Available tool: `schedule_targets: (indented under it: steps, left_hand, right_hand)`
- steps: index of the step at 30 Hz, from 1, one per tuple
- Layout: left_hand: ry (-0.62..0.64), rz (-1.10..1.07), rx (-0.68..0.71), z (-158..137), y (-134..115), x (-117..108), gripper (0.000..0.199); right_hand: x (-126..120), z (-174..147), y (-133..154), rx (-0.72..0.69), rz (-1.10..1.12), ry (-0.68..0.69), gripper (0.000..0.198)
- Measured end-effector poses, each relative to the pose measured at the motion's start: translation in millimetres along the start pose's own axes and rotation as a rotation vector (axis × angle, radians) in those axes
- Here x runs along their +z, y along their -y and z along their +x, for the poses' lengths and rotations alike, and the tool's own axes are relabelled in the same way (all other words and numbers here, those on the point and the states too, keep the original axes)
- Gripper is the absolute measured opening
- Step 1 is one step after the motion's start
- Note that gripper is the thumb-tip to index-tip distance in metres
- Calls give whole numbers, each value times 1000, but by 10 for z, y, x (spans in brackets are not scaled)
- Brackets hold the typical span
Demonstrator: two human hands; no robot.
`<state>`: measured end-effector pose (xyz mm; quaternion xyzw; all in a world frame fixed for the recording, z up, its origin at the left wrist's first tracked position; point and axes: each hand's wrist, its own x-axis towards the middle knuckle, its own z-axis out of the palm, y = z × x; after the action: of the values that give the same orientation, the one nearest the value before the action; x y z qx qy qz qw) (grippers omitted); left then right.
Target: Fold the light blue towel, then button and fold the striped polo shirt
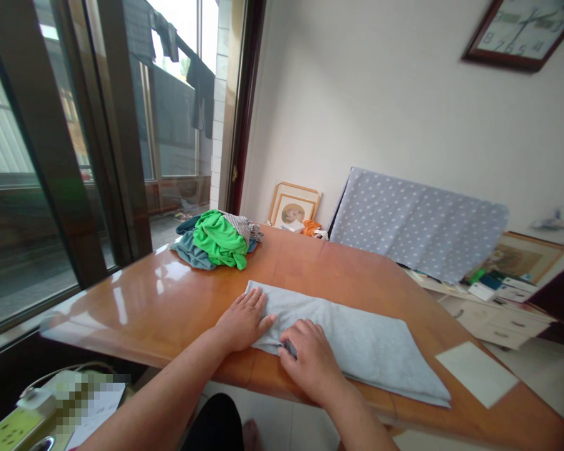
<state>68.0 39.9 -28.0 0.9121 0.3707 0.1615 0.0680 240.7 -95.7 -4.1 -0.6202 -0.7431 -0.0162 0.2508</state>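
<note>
A light grey-blue cloth (366, 332), folded into a long strip, lies along the front of the wooden table (225, 294). What kind of garment or cloth it is, I cannot tell. My left hand (244, 318) rests flat on its left end, fingers stretched out and thumb apart. Beside it, my right hand (309, 357) is curled at the cloth's near edge, thumb against the fingers, gripping a bit of fabric. A dark grey patch shows between thumb and fingers; its nature is unclear.
A heap of clothes (220, 241), bright green on top, sits at the table's far left. A pale sheet (477, 373) lies at the right. Beyond the table are a dotted grey cover (413, 219) and a white drawer cabinet (489, 319). Glass doors (75, 156) stand left.
</note>
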Motion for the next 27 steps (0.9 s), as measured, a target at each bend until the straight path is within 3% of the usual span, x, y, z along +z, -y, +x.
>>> schedule_targets:
  steps: [7,14,19,27]
  left_hand:
    - [68,12,-23,-31,-53,-81,107]
    - [125,24,-39,-41,-89,-125,122]
    - [117,6,-51,-37,-93,-119,126]
    - [131,3,-40,-23,-47,-104,130]
  right_hand:
    - [74,-37,2,-54,11,39,13]
    - [-120,-94,-188,68,144,-67,15]
    - [-216,-208,-301,101,173,-52,14]
    - [-156,-334,-390,95,128,39,19]
